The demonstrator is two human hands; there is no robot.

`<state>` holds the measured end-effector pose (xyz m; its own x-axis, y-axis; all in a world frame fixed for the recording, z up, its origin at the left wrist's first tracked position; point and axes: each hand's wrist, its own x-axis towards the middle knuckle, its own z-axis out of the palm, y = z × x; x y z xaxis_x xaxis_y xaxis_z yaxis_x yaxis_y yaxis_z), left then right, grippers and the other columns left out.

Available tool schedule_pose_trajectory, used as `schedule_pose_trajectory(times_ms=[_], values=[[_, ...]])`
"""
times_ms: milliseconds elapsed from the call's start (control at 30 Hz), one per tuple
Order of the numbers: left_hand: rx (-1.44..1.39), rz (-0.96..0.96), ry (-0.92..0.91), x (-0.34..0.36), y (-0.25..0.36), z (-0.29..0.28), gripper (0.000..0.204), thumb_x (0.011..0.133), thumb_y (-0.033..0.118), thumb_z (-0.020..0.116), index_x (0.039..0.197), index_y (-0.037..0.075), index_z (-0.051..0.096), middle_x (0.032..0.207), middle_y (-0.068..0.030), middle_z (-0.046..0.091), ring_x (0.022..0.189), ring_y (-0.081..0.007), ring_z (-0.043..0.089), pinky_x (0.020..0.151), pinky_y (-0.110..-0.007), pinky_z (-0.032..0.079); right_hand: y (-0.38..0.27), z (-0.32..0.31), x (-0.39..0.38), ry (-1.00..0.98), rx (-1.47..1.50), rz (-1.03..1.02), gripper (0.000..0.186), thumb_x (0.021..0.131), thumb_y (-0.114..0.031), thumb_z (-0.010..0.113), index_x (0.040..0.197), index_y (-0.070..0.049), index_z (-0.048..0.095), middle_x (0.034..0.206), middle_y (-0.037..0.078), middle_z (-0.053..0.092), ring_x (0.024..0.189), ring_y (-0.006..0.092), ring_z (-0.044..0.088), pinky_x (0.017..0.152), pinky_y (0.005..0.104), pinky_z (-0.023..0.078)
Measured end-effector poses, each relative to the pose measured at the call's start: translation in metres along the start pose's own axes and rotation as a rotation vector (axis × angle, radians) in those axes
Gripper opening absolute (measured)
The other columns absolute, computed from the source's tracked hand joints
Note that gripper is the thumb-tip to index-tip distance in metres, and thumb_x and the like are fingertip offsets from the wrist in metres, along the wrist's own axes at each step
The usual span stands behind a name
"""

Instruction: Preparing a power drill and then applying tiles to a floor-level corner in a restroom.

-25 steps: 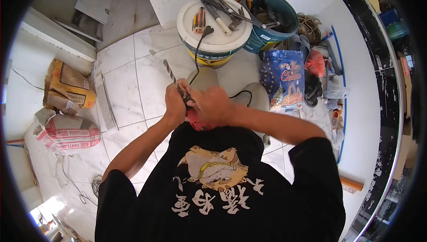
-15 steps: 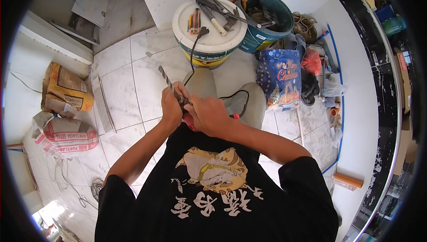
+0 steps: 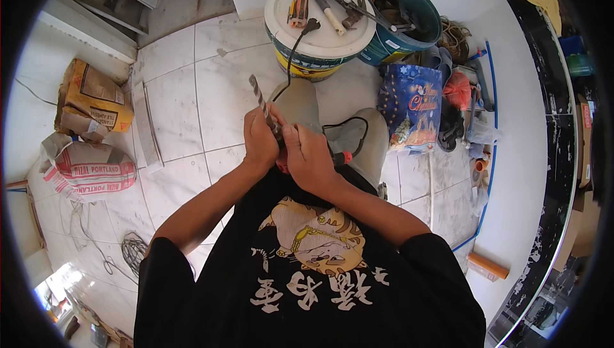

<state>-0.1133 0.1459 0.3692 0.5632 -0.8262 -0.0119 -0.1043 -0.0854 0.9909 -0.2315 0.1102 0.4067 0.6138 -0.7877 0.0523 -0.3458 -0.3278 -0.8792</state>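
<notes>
A spiral drill bit [image 3: 259, 94] points forward from the chuck of a power drill [image 3: 343, 157], whose red casing is mostly hidden by my hands in front of my black shirt. My left hand [image 3: 261, 138] is closed around the chuck end, at the base of the bit. Pressed against it from the right, my right hand [image 3: 310, 156] is also closed on the chuck, its thumb lying near the bit's base. A black cord [image 3: 359, 132] loops from the drill over my right knee. Its plug [image 3: 311, 26] rests on a bucket lid.
Tools lie on the white-lidded bucket [image 3: 294, 47] ahead; a green bucket of tools [image 3: 427, 25] stands beside it. A blue gift bag [image 3: 412, 108] sits at my right knee. Adhesive [image 3: 105, 108] and cement bags [image 3: 96, 170] stand left on the tiles, with coiled wire [image 3: 133, 252] nearer.
The whole view has shifted, with the buckets now farther right and higher. The bit points more straight ahead, and my right hand has turned a little on the chuck.
</notes>
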Motion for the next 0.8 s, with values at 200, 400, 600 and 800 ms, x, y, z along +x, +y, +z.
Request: schedule_pose_trajectory(times_ms=[200,400,600,800], values=[[0.064,0.04,0.067,0.007,0.009,0.012,0.033,0.088,0.02,0.041,0.061,0.003,0.05,0.054,-0.0033,0.047,0.052,-0.0129,0.043,0.051,-0.029,0.034,-0.012,-0.006,0.003,0.033,0.261,0.191,0.039,0.101,-0.025,0.042,0.078,0.004,0.053,0.063,0.024,0.055,0.058,0.0426,0.053,0.056,0.0474,0.041],[-0.118,0.004,0.098,-0.001,0.007,0.017,0.038,0.093,0.018,0.039,0.062,0.0,0.052,0.055,-0.0061,0.05,0.052,-0.0145,0.044,0.05,-0.032,0.034,-0.014,-0.017,-0.002,-0.029,0.551,0.537,0.042,0.104,-0.031,0.041,0.075,-0.002,0.052,0.062,-0.001,0.048,0.052,0.0086,0.042,0.048,0.029,0.035],[0.15,0.18,0.108,0.012,-0.004,0.019,0.041,0.095,0.021,0.039,0.062,0.001,0.051,0.055,-0.005,0.049,0.052,-0.013,0.043,0.05,-0.031,0.034,0.019,0.001,0.01,0.035,0.314,0.269,0.04,0.104,-0.033,0.039,0.08,-0.005,0.054,0.062,-0.001,0.046,0.052,0.0096,0.039,0.047,0.0287,0.033],[-0.172,-0.15,0.08,0.013,0.01,0.015,0.037,0.093,0.021,0.039,0.064,0.002,0.052,0.059,-0.0032,0.049,0.055,-0.0115,0.042,0.052,-0.028,0.033,0.021,-0.01,0.014,-0.047,0.17,0.194,0.041,0.102,-0.028,0.04,0.083,0.005,0.053,0.07,0.024,0.054,0.063,0.0359,0.051,0.059,0.0445,0.041]])
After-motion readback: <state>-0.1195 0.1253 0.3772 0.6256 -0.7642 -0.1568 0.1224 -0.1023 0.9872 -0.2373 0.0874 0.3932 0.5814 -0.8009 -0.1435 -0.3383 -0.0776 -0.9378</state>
